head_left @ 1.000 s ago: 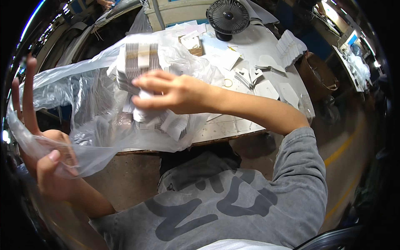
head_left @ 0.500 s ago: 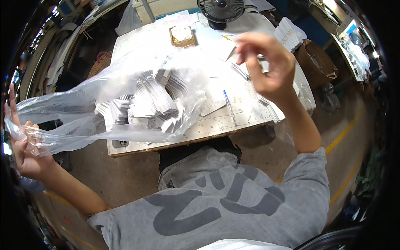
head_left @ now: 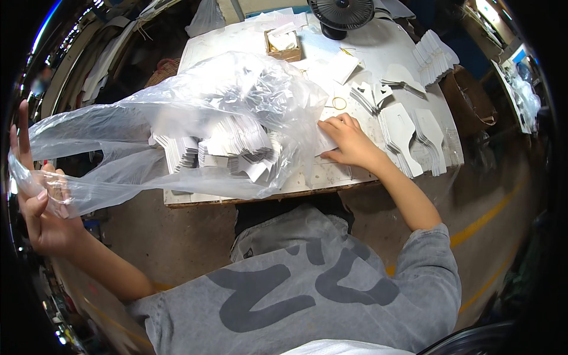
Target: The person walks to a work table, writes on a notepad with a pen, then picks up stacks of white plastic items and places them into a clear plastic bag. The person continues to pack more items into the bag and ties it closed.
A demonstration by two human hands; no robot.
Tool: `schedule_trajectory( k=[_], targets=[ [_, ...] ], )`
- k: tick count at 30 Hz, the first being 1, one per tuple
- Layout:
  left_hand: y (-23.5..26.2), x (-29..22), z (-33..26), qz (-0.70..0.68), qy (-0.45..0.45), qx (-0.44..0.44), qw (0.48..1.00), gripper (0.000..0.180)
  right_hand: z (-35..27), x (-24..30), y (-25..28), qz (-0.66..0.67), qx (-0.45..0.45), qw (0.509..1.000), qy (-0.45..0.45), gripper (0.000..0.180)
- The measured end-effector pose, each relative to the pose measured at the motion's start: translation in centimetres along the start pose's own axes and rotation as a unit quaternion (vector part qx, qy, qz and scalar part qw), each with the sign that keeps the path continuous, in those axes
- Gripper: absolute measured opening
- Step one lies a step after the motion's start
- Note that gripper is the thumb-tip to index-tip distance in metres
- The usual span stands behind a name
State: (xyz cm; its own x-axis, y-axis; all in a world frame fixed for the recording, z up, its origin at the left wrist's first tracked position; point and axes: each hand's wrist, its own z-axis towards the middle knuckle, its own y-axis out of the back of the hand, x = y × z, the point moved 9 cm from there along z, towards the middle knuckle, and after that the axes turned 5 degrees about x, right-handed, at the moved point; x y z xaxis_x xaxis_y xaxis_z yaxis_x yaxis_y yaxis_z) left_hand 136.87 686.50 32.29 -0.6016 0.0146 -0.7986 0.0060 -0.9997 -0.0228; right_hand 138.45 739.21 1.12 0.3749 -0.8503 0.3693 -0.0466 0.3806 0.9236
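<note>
My left hand [head_left: 50, 213], at the far left, holds a clear plastic bag [head_left: 124, 127] by its mouth, the film stretched over its spread fingers. The bag lies across the table and has several stacks of white paper cutouts [head_left: 242, 139] in it. My right hand [head_left: 355, 142] rests on the table just right of the bag, its fingers and thumb closed on the edges of a small white card [head_left: 325, 142]. The hand hides most of this card. A yellow rubber band [head_left: 339, 103] lies beyond the fingers.
Fanned white paper cutouts [head_left: 397, 130] lie to the right on the white table [head_left: 207, 41]. At the back stand a small box with papers [head_left: 285, 52] and a black fan [head_left: 341, 13]. A brown bin [head_left: 467, 94] is beside the table's right edge.
My right hand has come down from above the table's right side to the card beside the bag. The bag's film has puffed up over the cutouts. My left hand keeps its hold.
</note>
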Motion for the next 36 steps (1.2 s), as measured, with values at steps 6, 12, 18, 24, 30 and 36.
schedule_trajectory(
  k=[6,12,18,24,30,36],
  targets=[
    [-2.5,-1.1,-0.8,0.031,-0.049,-0.047,0.997,0.067,-0.4,0.5,0.8,-0.007,0.017,1.0,-0.011,0.081],
    [-4.4,-1.3,-1.3,0.038,-0.056,-0.107,0.992,0.081,-1.8,1.5,3.2,-0.022,-0.031,0.999,-0.012,0.086],
    [-5.2,-1.7,-2.3,0.033,-0.044,-0.014,0.998,0.088,-2.7,2.6,8.1,-0.075,-0.102,0.992,0.023,0.09],
    [-0.7,-0.6,-3.3,-0.022,-0.031,0.061,0.997,0.083,-2.8,5.0,13.7,-0.101,-0.196,0.975,0.017,0.095],
    [-9.7,-2.2,-3.9,0.13,-0.054,0.136,0.981,0.097,-3.1,6.7,17.4,-0.125,-0.288,0.949,0.042,0.093],
    [-10.6,-2.0,-4.7,0.168,-0.056,0.159,0.971,0.098,-3.2,8.5,18.2,-0.114,-0.332,0.933,0.081,0.094]
  ],
)
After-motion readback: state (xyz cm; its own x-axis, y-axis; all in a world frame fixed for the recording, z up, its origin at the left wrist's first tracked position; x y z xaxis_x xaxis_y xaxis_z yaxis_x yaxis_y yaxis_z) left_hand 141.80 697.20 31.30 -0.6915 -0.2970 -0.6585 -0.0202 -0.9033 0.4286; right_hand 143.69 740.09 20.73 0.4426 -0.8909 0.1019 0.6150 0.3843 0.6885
